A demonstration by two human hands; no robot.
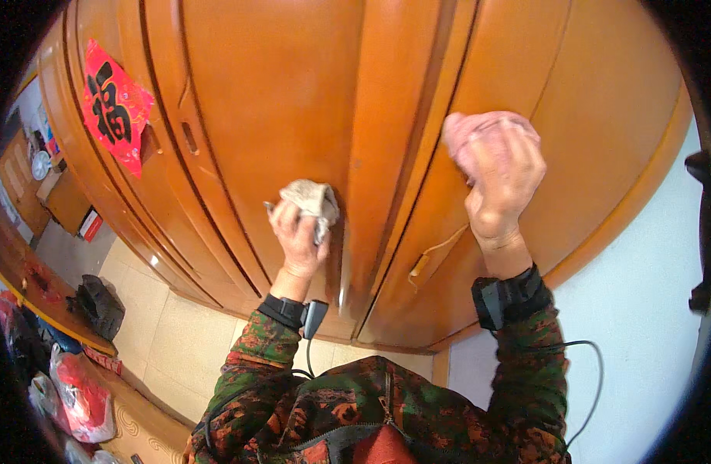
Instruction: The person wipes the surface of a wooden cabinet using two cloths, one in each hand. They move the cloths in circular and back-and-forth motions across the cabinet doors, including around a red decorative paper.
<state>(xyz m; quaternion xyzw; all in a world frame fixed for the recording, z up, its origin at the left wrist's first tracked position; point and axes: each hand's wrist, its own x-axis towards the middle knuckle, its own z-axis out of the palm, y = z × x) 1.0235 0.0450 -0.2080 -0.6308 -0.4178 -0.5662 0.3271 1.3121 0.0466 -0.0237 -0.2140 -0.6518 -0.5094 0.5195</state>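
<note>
A tall orange-brown wooden wardrobe (274,85) fills the view in front of me. My left hand (295,251) grips a crumpled off-white, greyish cloth (312,197) at the middle door panel. Higher up and to the right, my right hand (504,189) presses a folded pink cloth (479,131) to the right-hand door, fingers spread over it and slightly blurred. Below that hand, a pale curved handle (420,267) shows on the door. Both wrists wear black straps with small devices, and cables run from them.
A red diamond-shaped paper decoration (117,108) is stuck on the left door. Plastic bags (81,394) lie at lower left beside a patterned wooden surface. A dark object (99,309) sits near the tiled floor (170,332). A white wall (626,309) borders the wardrobe at right.
</note>
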